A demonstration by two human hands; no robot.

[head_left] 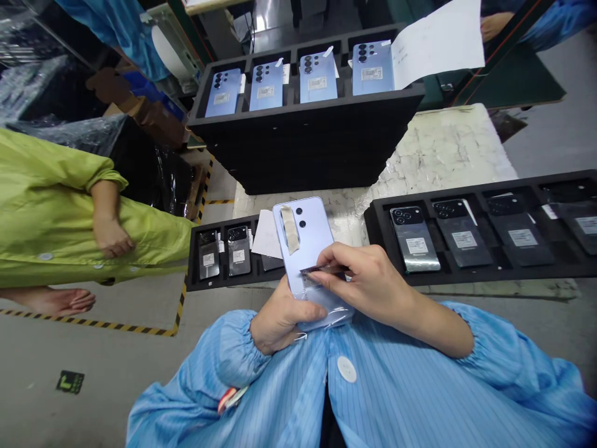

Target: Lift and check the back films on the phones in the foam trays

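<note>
My left hand [282, 317] grips the lower end of a lilac smartphone [310, 242], which is wrapped in clear film and has its camera side facing up. A beige tape strip [290, 229] lies across the phone's upper back. My right hand [366, 280] is over the phone, its fingertips pinching a small dark-edged label [314, 275] against the back. The label's lower part touches the film. My fingers hide part of the phone's middle.
Black foam trays hold phones behind [303, 149], to the right [466, 274] and to the left [192, 267]. A white sheet [433, 43] lies over the far tray. At left stands a person in a yellow-green coat [51, 211], beside yellow-black floor tape [93, 322].
</note>
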